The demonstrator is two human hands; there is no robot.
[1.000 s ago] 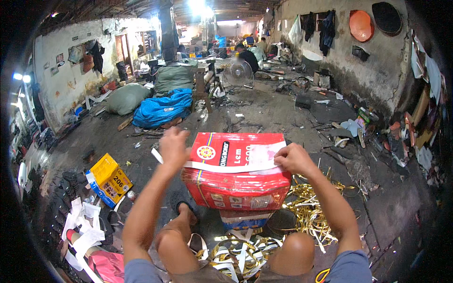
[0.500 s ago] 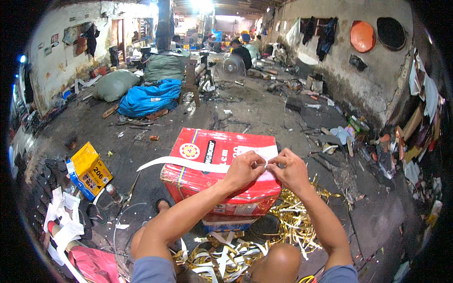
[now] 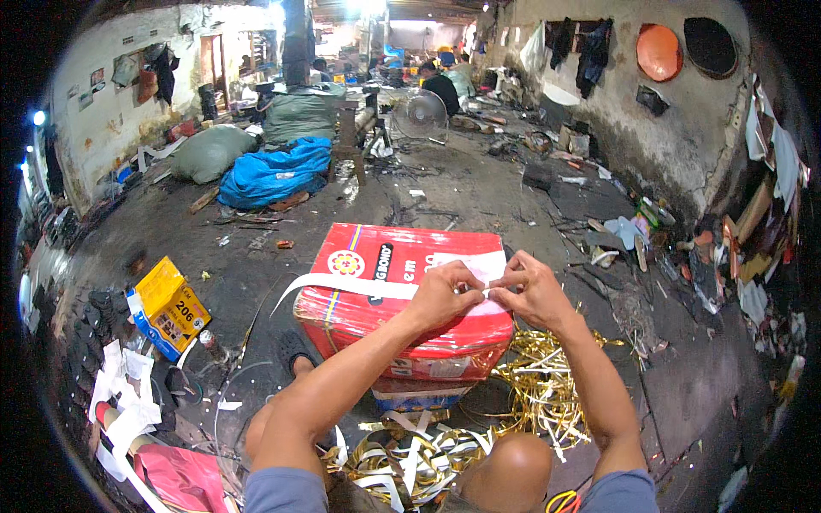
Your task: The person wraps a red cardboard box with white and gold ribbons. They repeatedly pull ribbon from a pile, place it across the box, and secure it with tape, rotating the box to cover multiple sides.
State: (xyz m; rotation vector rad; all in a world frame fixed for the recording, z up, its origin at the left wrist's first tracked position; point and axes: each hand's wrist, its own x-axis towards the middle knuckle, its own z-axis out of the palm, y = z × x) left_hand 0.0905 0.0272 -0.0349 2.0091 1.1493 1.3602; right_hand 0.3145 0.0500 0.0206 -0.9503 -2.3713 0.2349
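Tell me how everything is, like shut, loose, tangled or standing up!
White strip: across the red box, left end loose
Red box: top shut
Right grip: pinching the strip
Left grip: fingers curled in; pinch unclear
Gold strips: tangled
Blue sheet: crumpled
Fan: standing; spinning unclear
Yellow box: on the floor; open or shut unclear
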